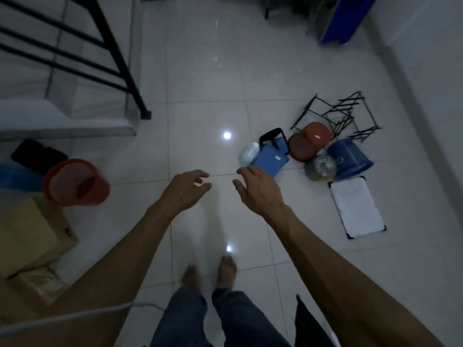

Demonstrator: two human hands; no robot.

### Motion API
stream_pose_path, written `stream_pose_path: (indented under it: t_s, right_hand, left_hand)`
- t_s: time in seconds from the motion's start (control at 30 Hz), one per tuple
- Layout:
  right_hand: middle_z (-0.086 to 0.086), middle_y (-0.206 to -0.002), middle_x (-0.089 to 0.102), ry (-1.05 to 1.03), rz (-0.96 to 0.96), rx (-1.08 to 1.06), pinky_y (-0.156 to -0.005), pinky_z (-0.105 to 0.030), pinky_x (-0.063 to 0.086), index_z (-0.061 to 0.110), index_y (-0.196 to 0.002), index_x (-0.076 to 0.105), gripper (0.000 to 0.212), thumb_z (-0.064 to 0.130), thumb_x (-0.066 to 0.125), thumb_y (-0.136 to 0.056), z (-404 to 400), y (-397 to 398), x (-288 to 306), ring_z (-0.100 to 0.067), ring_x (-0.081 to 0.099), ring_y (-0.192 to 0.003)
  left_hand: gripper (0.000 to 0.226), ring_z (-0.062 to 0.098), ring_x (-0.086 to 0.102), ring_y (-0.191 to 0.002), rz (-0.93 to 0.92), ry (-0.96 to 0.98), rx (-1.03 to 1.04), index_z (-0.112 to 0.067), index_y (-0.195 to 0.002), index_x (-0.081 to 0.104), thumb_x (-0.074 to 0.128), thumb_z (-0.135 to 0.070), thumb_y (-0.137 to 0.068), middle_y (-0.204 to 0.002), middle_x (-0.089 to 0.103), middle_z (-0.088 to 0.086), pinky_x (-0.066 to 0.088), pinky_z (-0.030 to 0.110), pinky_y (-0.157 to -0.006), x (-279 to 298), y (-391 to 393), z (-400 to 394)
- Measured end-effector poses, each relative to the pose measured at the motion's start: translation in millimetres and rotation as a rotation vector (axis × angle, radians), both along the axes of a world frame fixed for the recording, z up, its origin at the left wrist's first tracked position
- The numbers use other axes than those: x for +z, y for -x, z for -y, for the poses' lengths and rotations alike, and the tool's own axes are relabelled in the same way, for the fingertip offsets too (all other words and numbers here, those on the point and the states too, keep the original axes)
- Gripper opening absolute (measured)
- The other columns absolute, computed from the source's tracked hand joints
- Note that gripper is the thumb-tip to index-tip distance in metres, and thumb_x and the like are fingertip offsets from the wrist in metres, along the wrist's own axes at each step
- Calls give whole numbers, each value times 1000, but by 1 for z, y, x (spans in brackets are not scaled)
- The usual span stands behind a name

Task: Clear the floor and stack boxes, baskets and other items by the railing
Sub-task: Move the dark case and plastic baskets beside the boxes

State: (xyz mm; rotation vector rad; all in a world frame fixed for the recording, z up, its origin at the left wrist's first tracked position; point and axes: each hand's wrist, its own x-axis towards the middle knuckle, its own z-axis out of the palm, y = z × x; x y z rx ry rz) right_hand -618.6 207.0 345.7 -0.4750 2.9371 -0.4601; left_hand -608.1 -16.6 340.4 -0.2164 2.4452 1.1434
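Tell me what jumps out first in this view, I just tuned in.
Two bare arms reach forward, left hand and right hand both open and empty. Beyond the right hand a cluster lies on the tiles: blue box, blue bucket, wire rack. An orange basket sits left, below the railing.

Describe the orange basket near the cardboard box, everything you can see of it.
The orange basket is a round, bucket-shaped plastic bin with finely slotted walls and a thicker rim. It lies tipped on its side on the tiled floor, its open mouth turned towards the camera so the inside and base show. It sits below the railing, beside the cardboard box, with something blue and something black behind it. Neither hand touches it.
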Motion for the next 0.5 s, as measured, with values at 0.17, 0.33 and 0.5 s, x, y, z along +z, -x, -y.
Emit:
stream_pose_path:
  t_s: [0.17,0.33,0.5]
  right_hand:
    - [-13,-120,64,-23,-2,-177,-84,-43,48,9,-125,60,37,36,53,-100,-64,-38,51,-34,57,-110]
    - [-11,-130,61,11,-6,-322,-95,-45,48,12,-130,58,40,39,50,-101,-109,-70,85,-31,55,-118]
    - [-11,-123,64,69,-35,-414,-92,-41,49,12,-124,60,37,39,51,-101,-143,-96,101,-30,58,-114]
  left_hand:
    - [40,18,62,-106,-47,77,-277,-24,-129,64,66,-41,-93,-121,66,2,46,25,-89,48,-12,-50]
    - [47,17,61,-100,-64,62,-407,-21,-135,59,65,-40,-94,-124,64,6,39,19,-84,78,-35,-92]
    - [49,15,59,-102,-66,50,-440,-18,-137,56,66,-38,-94,-125,63,8,40,20,-83,94,-43,-121]
